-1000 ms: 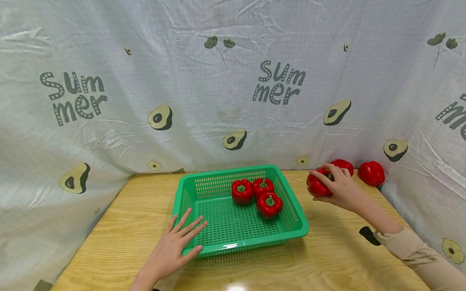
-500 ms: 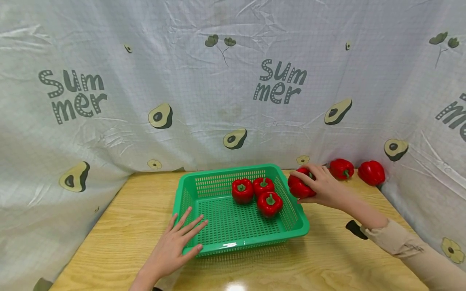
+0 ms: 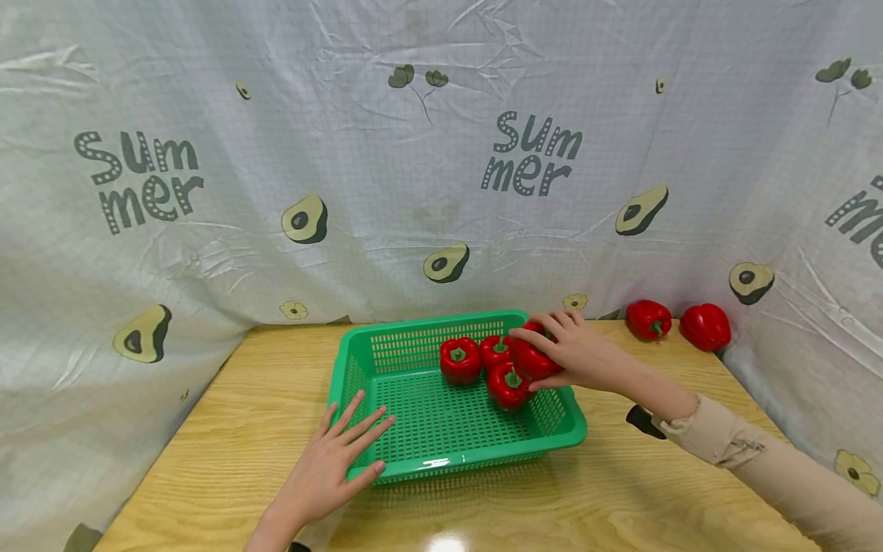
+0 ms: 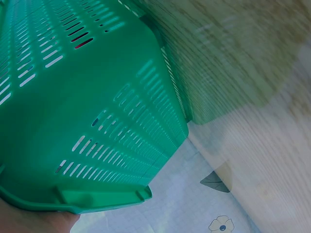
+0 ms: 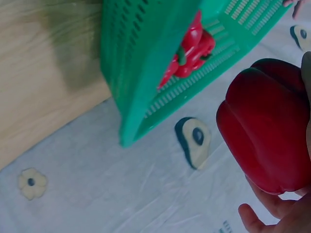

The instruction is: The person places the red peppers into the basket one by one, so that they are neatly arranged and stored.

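Observation:
My right hand (image 3: 579, 351) grips a red bell pepper (image 3: 530, 360) and holds it over the right side of a green plastic basket (image 3: 483, 458). In the right wrist view the held pepper (image 5: 267, 126) fills the right edge, with fingers wrapped at its sides. Inside the basket, three red bell peppers (image 3: 460, 363) stand with their stems up, grouped toward the right; the held one partly covers two of them. My left hand (image 3: 327, 468) rests on the basket's front left corner, its fingers straight and spread over the rim.
Two more red peppers, one with its stem toward me (image 3: 648, 320) and another beside it (image 3: 704, 327), lie at the table's back right. A printed cloth (image 3: 386, 169) hangs behind the wooden table (image 3: 621, 491) and along its sides.
My right hand has carried the pepper leftward from beside the back-right peppers, across the basket's right rim, to above those inside. My left hand and the basket have stayed put.

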`<state>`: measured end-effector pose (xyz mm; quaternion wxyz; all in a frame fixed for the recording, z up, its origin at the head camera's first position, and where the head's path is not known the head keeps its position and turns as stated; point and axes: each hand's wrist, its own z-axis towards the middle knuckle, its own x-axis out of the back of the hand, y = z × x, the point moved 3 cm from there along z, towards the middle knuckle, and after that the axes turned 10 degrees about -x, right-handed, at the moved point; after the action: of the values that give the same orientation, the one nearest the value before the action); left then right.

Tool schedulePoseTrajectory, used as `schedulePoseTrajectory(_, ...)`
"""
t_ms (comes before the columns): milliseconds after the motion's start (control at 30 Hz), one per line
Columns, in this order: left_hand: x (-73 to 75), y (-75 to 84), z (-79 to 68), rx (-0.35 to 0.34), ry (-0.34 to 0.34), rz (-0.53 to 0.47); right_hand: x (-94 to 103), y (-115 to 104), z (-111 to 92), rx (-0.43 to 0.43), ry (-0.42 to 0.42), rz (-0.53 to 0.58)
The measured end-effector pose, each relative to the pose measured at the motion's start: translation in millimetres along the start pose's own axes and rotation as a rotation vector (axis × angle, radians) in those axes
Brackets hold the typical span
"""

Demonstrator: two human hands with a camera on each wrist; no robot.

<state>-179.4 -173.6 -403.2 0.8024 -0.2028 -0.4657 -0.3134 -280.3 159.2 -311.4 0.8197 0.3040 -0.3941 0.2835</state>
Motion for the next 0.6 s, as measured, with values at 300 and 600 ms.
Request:
schedulePoseTrajectory(300,0.4,0.3,-0.2,-0.013,0.010,0.017,-2.6,-17,23,0.056,-0.098,-0.053)
schedulePoseTrajectory(600,-0.3,1.1,-0.1,-0.005,-0.001,0.012,-11.9,-37,41,0.149,-0.191,-0.098)
